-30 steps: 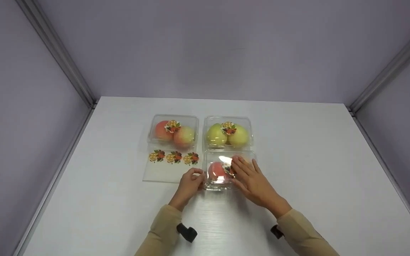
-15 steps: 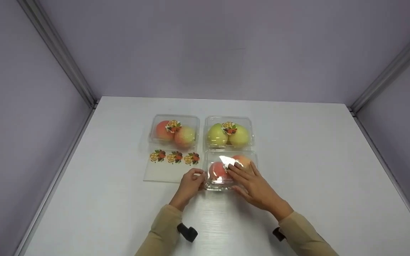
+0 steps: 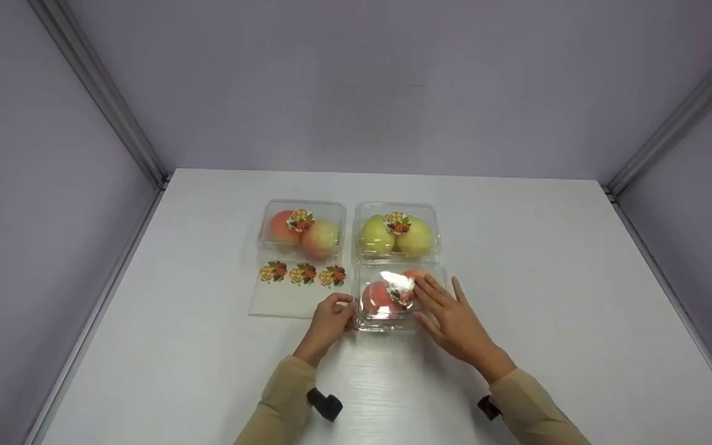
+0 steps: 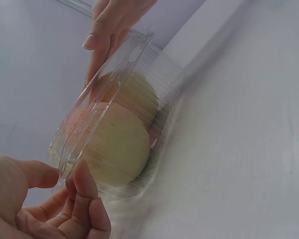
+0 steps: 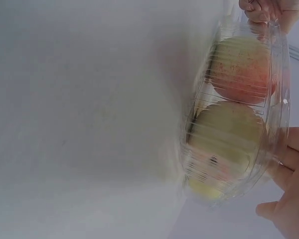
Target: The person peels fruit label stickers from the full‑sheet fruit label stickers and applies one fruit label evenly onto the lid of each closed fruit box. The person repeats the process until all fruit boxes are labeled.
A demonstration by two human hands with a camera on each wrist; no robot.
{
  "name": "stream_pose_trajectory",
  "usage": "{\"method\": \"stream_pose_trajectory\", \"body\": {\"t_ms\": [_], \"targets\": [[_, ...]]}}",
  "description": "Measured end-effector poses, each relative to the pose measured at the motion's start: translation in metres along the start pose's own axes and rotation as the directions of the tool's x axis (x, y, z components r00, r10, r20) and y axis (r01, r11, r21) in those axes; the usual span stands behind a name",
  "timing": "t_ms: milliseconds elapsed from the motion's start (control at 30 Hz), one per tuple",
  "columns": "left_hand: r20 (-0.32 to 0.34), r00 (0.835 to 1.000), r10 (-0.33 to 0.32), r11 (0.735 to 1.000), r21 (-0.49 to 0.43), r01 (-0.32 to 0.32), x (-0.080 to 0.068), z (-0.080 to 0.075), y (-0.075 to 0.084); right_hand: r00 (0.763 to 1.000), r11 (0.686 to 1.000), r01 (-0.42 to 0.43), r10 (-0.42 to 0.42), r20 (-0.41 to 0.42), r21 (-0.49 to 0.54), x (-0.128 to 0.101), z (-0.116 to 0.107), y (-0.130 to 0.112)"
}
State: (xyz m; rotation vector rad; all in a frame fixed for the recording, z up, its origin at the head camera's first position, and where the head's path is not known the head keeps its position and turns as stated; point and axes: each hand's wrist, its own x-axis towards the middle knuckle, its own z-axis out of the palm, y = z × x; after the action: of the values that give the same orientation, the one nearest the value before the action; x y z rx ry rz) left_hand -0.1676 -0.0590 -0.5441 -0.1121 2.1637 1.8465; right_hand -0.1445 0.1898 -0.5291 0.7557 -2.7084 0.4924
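Note:
A closed clear plastic fruit box (image 3: 369, 319) stands at the near right of the group, with two reddish-yellow round fruits inside. On its lid is a round fruit-print sticker (image 3: 402, 298), partly lost in glare. My left hand (image 3: 329, 320) pinches the box's left rim between thumb and fingers, as the left wrist view shows around the rim (image 4: 70, 164). Straight fingers of my right hand (image 3: 458, 327) rest on the lid, just right of the sticker. In the right wrist view, the right hand (image 5: 294, 186) lies against the lid side of the box.
Behind are two more stickered clear boxes, one with reddish fruits (image 3: 321, 238), one with yellow-green fruits (image 3: 377, 235). Left of the near box lies a pale sheet (image 3: 282, 300) with three fruit stickers (image 3: 302, 273). Walls (image 3: 368, 123) enclose the white table (image 3: 535, 266).
My right hand slid left over the sticker, then back right, so the sticker shows again. The left hand stays at the box's left rim.

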Motion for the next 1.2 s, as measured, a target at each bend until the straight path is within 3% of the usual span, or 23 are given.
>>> {"method": "stream_pose_trajectory", "body": {"t_ms": [267, 367, 633, 800, 900, 1000, 1200], "targets": [[0.010, 1.000, 0.022, 1.000, -0.018, -0.022, -0.001, 0.000, 0.000, 0.990, 0.990, 0.138, -0.138, 0.004, 0.026, -0.003, 0.003, -0.006], [0.003, 0.999, 0.038, 0.999, -0.023, -0.037, -0.002, 0.000, -0.001, 0.990, 0.990, 0.142, -0.142, -0.017, 0.007, -0.004, 0.003, -0.005], [-0.012, 0.999, 0.042, 0.999, -0.031, -0.042, -0.002, 0.001, 0.000, 0.997, 0.996, 0.026, -0.021, -0.069, 0.084, -0.004, -0.002, 0.004], [-0.001, 0.999, 0.039, 0.999, -0.032, -0.039, -0.002, 0.001, 0.000, 0.990, 0.993, 0.047, -0.033, -0.134, 0.104, -0.005, -0.002, 0.008], [0.003, 0.999, 0.039, 0.999, -0.034, -0.039, -0.001, 0.000, -0.001, 0.978, 0.990, 0.075, -0.049, -0.203, 0.120, -0.006, -0.002, 0.009], [-0.001, 0.999, 0.040, 0.999, -0.033, -0.040, -0.001, 0.001, -0.001, 0.961, 0.989, 0.050, -0.010, -0.275, 0.141, -0.007, -0.001, 0.009], [-0.022, 0.999, 0.039, 0.999, -0.036, -0.040, 0.000, 0.002, -0.003, 0.911, 0.976, -0.142, 0.195, -0.362, 0.168, -0.007, 0.001, 0.013]]}}
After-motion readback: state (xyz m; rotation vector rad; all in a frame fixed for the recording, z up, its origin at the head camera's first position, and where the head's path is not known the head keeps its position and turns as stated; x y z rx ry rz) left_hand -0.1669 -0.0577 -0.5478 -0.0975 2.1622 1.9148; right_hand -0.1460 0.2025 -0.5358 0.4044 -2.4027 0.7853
